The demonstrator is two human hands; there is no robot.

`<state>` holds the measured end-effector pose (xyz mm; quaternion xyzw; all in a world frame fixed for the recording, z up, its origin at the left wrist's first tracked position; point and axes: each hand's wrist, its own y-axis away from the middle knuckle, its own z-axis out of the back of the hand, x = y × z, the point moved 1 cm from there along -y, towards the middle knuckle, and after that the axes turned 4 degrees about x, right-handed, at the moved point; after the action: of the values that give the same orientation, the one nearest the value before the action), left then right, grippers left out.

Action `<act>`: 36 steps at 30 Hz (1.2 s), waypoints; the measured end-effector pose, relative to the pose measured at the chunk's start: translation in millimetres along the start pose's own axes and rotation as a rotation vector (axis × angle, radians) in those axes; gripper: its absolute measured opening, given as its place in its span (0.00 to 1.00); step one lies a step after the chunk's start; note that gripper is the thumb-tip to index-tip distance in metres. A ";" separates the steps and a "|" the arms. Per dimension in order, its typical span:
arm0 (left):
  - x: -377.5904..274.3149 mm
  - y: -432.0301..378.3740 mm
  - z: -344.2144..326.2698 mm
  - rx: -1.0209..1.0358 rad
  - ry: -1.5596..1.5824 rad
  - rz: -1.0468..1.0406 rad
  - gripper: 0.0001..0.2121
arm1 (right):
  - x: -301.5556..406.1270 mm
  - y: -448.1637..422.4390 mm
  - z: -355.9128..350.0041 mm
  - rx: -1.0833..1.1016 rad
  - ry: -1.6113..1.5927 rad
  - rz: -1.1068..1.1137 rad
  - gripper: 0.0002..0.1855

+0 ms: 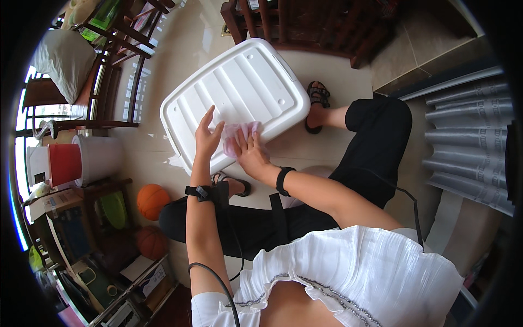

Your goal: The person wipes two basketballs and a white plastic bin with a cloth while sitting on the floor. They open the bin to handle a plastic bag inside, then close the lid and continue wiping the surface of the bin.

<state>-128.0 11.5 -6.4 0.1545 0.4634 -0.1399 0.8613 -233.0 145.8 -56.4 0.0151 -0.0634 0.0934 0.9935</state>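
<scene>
A white plastic storage box lid (233,88) with raised ribs lies in front of me, between my sandalled feet. My right hand (251,157) presses on a crumpled pink cloth (241,135) at the lid's near edge, fingers spread over it. To its left, my left hand (209,133) is raised over the near left part of the lid, fingers apart and holding nothing. Whether that hand touches the lid, I cannot tell. Both wrists wear black straps.
An orange basketball (153,201) and a darker one (151,242) rest on the floor at left. Beyond them are a red bucket (64,164), boxes and wooden furniture. A dark wooden railed piece (306,24) stands past the lid; a grey curtain (470,139) hangs at right.
</scene>
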 end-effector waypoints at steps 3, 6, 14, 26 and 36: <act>-11.1 6.4 0.5 -0.023 0.012 -0.002 0.27 | 14.5 -11.6 -3.0 -0.094 0.006 0.148 0.33; -11.7 14.5 4.9 -0.045 0.013 0.022 0.26 | 14.4 -20.1 0.9 -0.119 -0.160 0.294 0.29; -27.4 17.5 -13.1 -0.023 -0.034 0.010 0.25 | 4.1 -17.4 -7.1 -0.158 -0.144 0.363 0.25; -9.5 15.0 -31.3 -0.179 -0.381 -0.098 0.23 | -50.7 -5.8 -8.9 -0.225 -0.381 0.640 0.21; 6.0 18.0 -35.5 -0.285 -0.268 -0.004 0.21 | -30.7 -17.9 7.5 -0.114 -0.559 0.517 0.27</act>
<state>-144.7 41.5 -27.6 0.0101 0.3599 -0.0939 0.9282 -260.4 122.2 -53.3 -0.0316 -0.3385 0.3294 0.8809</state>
